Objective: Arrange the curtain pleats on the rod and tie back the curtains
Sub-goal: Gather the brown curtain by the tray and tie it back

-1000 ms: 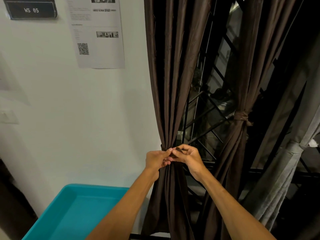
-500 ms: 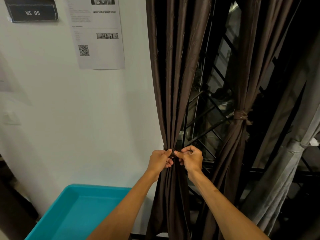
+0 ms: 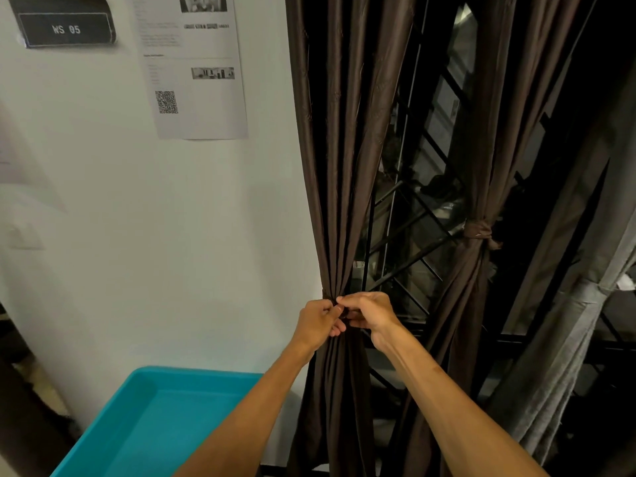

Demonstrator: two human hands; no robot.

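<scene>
Curtain panel [image 3: 339, 173], dark brown: hangs at L edge of window, beside white wall, pleats gathered to a waist. L hand [image 3: 318, 321] + R hand [image 3: 371, 313] meet at waist, both pinching brown tie-back [image 3: 347, 317], mostly hidden by fingers. 2nd brown panel [image 3: 481, 160] to R, knotted w/ own tie [image 3: 476, 230]. Grey curtain [image 3: 564, 342] far R. Teal bin [image 3: 155, 425] bottom L, against wall.

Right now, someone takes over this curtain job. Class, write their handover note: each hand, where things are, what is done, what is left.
Left hand and right hand: both pinch the left curtain at its gathered waist; the tie is hidden by fingers.
Done: right curtain tied with a knot.
Left: finish tying the left curtain. Rod out of view, so pleats there unchecked.
</scene>
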